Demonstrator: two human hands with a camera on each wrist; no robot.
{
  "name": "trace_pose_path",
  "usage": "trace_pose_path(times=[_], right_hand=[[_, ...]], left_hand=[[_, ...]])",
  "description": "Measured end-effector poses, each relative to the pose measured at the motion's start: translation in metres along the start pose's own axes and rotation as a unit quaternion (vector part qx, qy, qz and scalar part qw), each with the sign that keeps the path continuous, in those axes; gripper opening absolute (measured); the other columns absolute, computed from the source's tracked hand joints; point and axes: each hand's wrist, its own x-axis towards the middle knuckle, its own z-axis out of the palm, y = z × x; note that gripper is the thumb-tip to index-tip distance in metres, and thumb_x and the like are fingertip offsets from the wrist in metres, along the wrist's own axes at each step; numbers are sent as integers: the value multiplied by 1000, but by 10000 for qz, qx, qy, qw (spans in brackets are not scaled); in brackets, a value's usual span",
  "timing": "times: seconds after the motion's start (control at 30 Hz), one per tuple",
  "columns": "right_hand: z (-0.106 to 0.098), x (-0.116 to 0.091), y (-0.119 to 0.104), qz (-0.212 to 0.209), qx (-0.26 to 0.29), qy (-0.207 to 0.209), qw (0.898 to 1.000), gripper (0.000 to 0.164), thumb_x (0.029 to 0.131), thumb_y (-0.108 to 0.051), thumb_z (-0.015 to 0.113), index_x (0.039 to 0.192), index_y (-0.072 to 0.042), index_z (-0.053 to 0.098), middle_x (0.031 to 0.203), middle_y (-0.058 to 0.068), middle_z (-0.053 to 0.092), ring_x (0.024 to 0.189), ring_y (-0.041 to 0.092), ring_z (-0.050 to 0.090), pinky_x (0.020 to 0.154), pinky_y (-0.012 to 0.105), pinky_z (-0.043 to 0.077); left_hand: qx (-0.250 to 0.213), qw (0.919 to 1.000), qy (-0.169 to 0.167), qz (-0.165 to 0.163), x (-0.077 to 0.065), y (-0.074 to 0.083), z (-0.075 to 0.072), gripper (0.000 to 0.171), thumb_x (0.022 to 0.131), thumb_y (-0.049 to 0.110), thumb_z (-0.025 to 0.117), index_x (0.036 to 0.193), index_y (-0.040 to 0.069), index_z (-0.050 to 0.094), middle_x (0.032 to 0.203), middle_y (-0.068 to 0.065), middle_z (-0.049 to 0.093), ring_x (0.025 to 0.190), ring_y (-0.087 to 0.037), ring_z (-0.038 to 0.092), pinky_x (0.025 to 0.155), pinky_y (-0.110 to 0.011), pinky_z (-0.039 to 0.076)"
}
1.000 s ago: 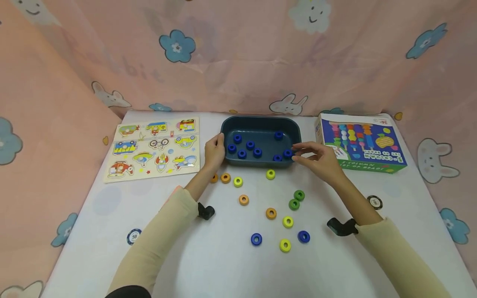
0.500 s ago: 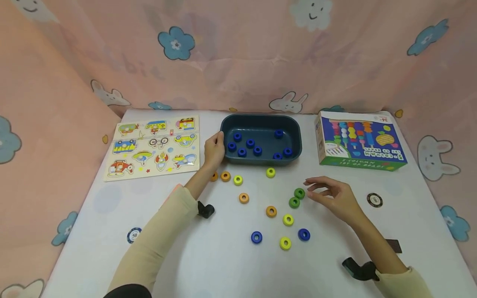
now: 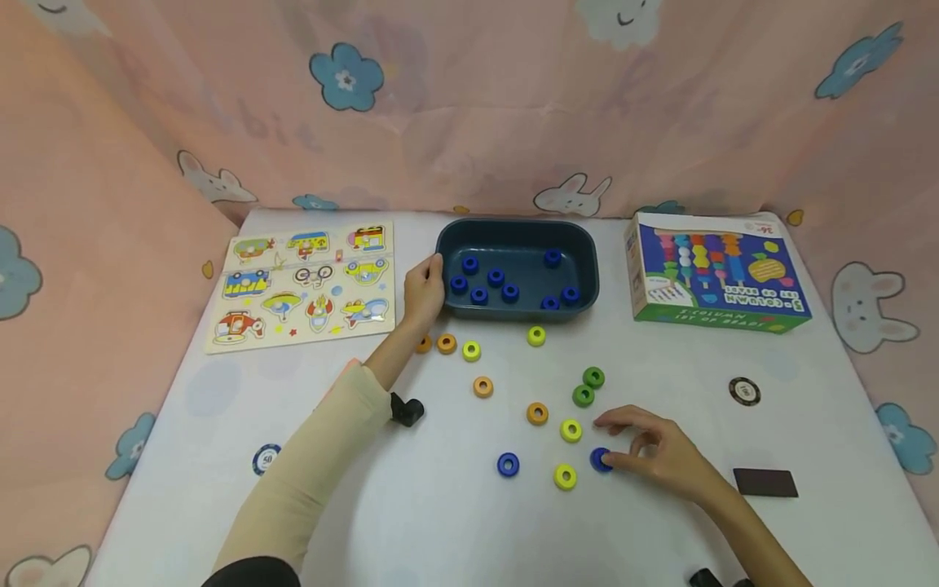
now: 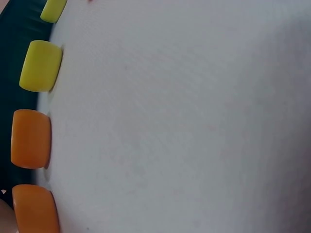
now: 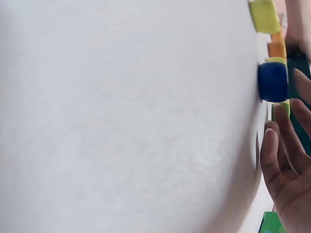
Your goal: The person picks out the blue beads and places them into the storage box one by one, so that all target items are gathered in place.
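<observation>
In the head view my left hand grips the left end of a dark blue-green tray. Several blue ring beads lie inside the tray. My right hand hovers over the table, its thumb tip at a blue ring bead and its index finger held apart above it. In the right wrist view that blue bead stands just off the spread fingers. A second blue bead lies to the left, with yellow beads and an orange bead between and around.
Two green beads touch each other right of centre. A puzzle board lies left of the tray, and a bead-set box right of it. Poker chips and a dark flat rectangle lie on the white table.
My right hand has left the tray's right end and come down toward the near blue bead, uncovering the dark rectangle. My left hand keeps its grip on the tray.
</observation>
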Motion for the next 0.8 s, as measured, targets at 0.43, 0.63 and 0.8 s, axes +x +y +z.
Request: trace_pose_path(times=[0.43,0.63,0.8], right_hand=[[4,-6,-1,224,-81,-701,9973,27,76,-29,75,99,-18,68,89,-6,61,76,13,53,58,23,46],[1,-3,-3,264,79,-353,9990,22,79,-25,73,99,-17,68,93,-6,64,80,12,59,63,26,50],[-7,7,-3,-19,542,20,9985,23,81,-14,72,103,-9,67,99,2,64,82,17,61,60,29,53]], left_hand=[[17,10000,10,-69,1,1,0,45,99,39,37,132,11,52,134,0,49,124,-8,39,101,-26,34],[14,10000,16,-68,0,2,0,45,99,39,38,130,11,53,134,0,49,123,-8,40,101,-26,34],[24,10000,13,-35,0,1,0,45,99,38,38,130,10,53,134,0,49,124,-8,40,102,-26,34]])
